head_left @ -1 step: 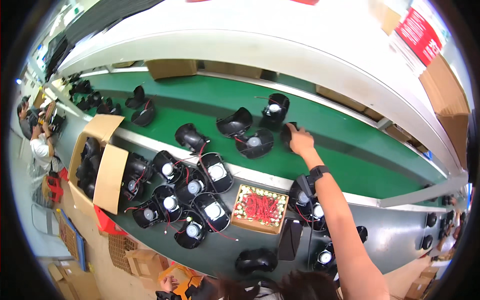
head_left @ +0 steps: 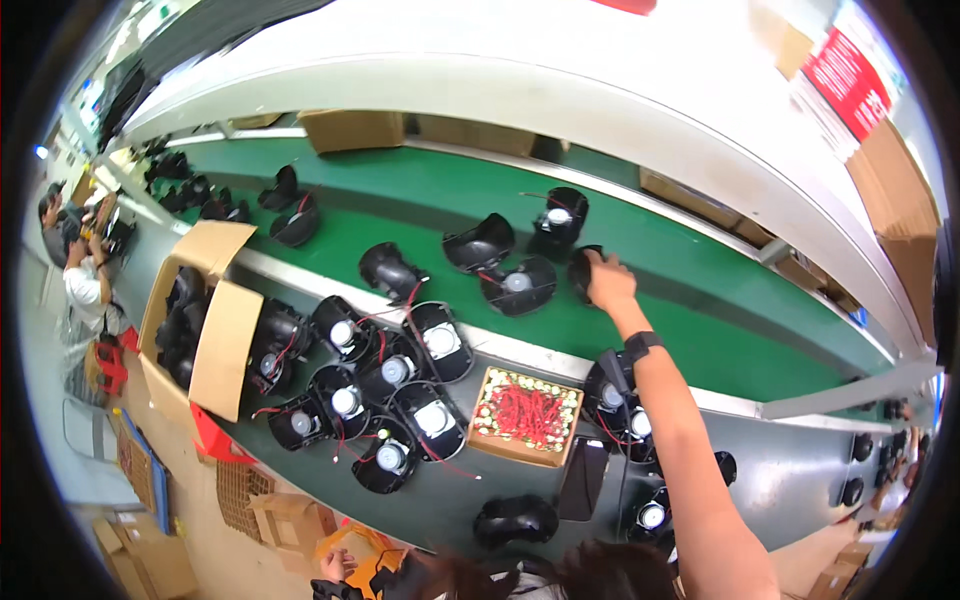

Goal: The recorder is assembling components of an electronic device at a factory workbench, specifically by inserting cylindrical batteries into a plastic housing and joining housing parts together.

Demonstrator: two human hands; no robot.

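Note:
Reaching across the green conveyor belt [head_left: 690, 330], my right hand [head_left: 612, 284] is closed on the edge of a curved black plastic housing [head_left: 580, 274]; my fingers partly cover it. Left of it on the belt lie a round black housing with a speaker [head_left: 518, 284], an open curved shell [head_left: 480, 243] and an upright housing with a speaker and wire [head_left: 560, 216]. My left hand [head_left: 338, 565] is low at the bottom edge, beside something orange [head_left: 365, 548]. Its fingers are loosely apart and nothing shows in them.
On the near bench stand several black speaker housings [head_left: 396, 371] with red wires, a box of red-wired parts [head_left: 520, 456], a phone [head_left: 583, 480] and a black shell [head_left: 515, 521]. A carton of black parts [head_left: 228, 345] stands left. A white shelf [head_left: 480, 85] overhangs the belt. People [head_left: 85, 280] work far left.

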